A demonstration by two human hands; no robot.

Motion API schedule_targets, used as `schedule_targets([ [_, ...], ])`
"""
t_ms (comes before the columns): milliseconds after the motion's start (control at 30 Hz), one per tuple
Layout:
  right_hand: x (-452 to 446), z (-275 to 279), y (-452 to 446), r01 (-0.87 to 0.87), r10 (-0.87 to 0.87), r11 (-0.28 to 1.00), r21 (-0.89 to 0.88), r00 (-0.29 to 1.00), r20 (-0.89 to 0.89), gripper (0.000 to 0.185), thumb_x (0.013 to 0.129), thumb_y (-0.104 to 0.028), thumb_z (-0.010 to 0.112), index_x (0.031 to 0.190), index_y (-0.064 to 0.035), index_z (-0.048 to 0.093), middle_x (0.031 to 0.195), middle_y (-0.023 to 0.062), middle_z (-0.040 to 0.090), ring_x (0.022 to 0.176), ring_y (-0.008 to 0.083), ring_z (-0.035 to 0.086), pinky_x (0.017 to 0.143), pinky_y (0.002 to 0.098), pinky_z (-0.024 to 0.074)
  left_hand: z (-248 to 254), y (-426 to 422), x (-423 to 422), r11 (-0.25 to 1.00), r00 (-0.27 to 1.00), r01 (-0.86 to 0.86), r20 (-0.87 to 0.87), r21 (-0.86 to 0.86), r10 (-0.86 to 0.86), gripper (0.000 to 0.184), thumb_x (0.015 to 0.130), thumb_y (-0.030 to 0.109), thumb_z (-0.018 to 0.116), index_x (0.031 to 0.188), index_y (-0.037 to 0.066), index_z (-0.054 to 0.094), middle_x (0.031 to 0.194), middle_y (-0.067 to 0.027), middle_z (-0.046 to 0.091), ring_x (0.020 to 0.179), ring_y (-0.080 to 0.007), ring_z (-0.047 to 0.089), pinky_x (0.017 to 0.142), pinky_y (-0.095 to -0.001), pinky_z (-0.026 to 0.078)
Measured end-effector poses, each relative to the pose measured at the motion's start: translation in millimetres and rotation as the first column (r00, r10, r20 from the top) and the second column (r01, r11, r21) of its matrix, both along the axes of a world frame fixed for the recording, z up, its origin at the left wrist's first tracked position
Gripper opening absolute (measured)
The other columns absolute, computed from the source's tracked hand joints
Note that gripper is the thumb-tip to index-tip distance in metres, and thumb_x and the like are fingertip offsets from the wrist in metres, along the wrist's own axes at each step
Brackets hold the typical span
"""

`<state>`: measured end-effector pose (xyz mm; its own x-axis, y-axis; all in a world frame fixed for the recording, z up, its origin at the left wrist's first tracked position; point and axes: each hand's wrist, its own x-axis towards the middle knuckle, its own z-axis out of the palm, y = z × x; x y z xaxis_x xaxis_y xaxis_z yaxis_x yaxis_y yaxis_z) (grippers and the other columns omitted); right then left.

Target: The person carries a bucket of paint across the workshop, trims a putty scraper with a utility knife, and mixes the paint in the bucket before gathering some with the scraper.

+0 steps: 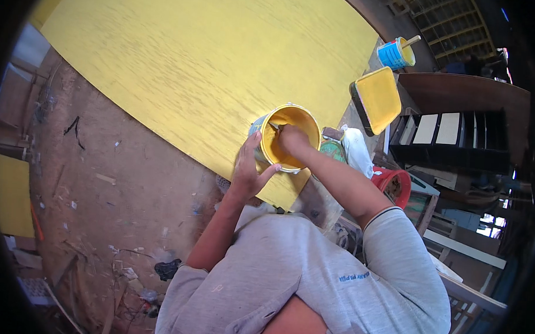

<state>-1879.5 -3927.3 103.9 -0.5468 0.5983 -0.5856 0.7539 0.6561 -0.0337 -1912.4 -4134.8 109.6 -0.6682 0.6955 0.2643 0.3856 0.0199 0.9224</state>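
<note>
A paint bucket [258, 130], coated with yellow inside, stands tilted towards me at the near end of the yellow-painted board [182, 64]. My left hand [250, 166] grips the bucket from the left, fingers along its outer wall and thumb at the near rim. Inside the bucket is my right hand [293, 141], its fingers closed. A small pale tip shows beside those fingers, but what they hold is mostly hidden.
Beyond the board's right edge are a yellow-coated paint tray [380, 100] and a blue paint can [393, 55] with a stick in it. A white bag [356, 151] and a red bucket [395, 186] stand nearer. Scraps litter the dirt floor [120, 179].
</note>
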Motion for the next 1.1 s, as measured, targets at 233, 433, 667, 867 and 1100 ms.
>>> schedule_targets([
  [233,9.4,23.4,-1.4,-0.505,0.508,0.842,0.189,0.861,0.036,0.027,0.095,-0.019,0.055,0.106,-0.0056,0.076,0.096,0.0175,0.077,0.093,0.0334,0.076,0.078,0.0465,0.0612,6.2,0.3,0.2,1.0,1.0,0.0,0.011,-0.012,0.0,0.094,0.079,0.02,0.09,0.152,-0.005,0.036,0.152,-0.0294,0.045,0.142,-0.0439,0.045,0.119,-0.0509,0.037],
  [433,15.4,3.7,-9.1,-0.44,0.441,0.885,0.15,0.897,0.031,0.027,0.097,-0.018,0.052,0.11,-0.005,0.073,0.096,0.0185,0.077,0.095,0.0324,0.076,0.08,0.0467,0.0605,8.1,0.6,-0.4,0.999,0.999,0.011,0.041,-0.052,-0.009,0.093,0.079,0.019,0.09,0.152,-0.004,0.037,0.153,-0.0272,0.045,0.144,-0.0435,0.044,0.12,-0.0507,0.036],
  [667,11.3,-7.1,0.0,-0.176,0.175,0.984,0.006,0.98,-0.089,0.033,0.101,-0.025,0.051,0.114,-0.0062,0.075,0.107,0.0206,0.076,0.099,0.0385,0.074,0.085,0.0507,0.0587,5.9,2.5,2.4,1.0,0.998,0.004,0.057,-0.025,-0.002,0.093,0.08,0.02,0.089,0.153,-0.004,0.036,0.153,-0.0275,0.045,0.144,-0.0435,0.043,0.119,-0.0507,0.036],
  [867,-3.4,-13.5,5.5,0.015,-0.016,0.999,-0.05,1.0,-0.024,0.031,0.093,-0.022,0.062,0.116,-0.0086,0.076,0.118,0.0204,0.074,0.108,0.0372,0.072,0.094,0.0475,0.057,1.1,2.6,2.1,1.0,0.999,0.002,0.036,0.005,-0.003,0.093,0.081,0.022,0.088,0.152,-0.004,0.035,0.152,-0.0289,0.045,0.143,-0.0439,0.044,0.119,-0.0506,0.036],
  [1100,-0.9,34.0,0.9,-0.11,0.113,0.991,0.077,0.993,-0.034,0.027,0.093,-0.02,0.06,0.108,-0.0059,0.079,0.11,0.0182,0.076,0.1,0.0338,0.075,0.084,0.0455,0.0603,1.9,1.5,-0.4,1.0,1.0,-0.006,0.009,-0.011,0.006,0.091,0.081,0.022,0.088,0.151,-0.004,0.036,0.152,-0.0288,0.045,0.142,-0.0439,0.045,0.119,-0.0506,0.036],
])
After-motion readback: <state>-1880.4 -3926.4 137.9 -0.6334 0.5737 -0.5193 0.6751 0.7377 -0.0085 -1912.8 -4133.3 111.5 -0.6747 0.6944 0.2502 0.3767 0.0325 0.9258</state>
